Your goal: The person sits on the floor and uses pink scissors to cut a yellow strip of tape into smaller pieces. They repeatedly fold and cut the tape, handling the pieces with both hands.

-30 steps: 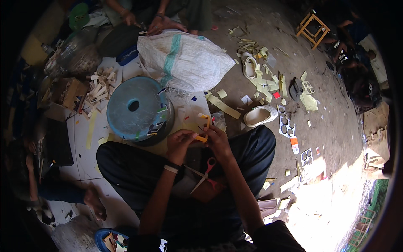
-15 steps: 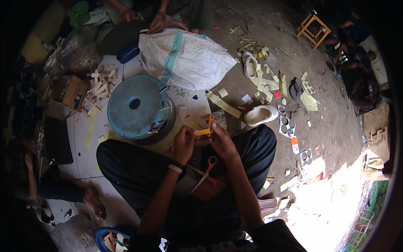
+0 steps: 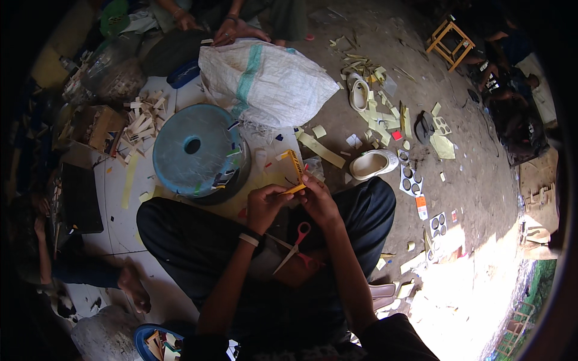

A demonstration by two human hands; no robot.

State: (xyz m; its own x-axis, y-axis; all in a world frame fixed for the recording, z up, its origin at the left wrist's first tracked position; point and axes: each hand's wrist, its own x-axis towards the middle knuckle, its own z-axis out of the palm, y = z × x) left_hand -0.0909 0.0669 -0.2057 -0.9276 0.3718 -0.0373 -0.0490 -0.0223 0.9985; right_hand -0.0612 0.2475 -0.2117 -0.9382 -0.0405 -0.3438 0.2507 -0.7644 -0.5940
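A small yellow L-shaped piece with dark marks along its upright arm is held above my lap. My left hand pinches its lower arm from the left, with fingers and thumb closed. My right hand grips its corner from the right; a small red bit shows by the fingertips. Below both hands, scissors with pinkish-red handles lie across my lap, blades to the left. A round blue stool-like drum with a central hole stands to the left, coloured strips stuck on its near right side.
A white woven sack lies beyond the drum, another person's hands behind it. Wooden pieces are heaped at the left. Cream clogs and paper scraps litter the floor at the right. A blue tub sits at the lower left.
The yellow piece has turned in my fingers, so its marked arm now stands up higher and more visibly. My left hand has shifted slightly lower.
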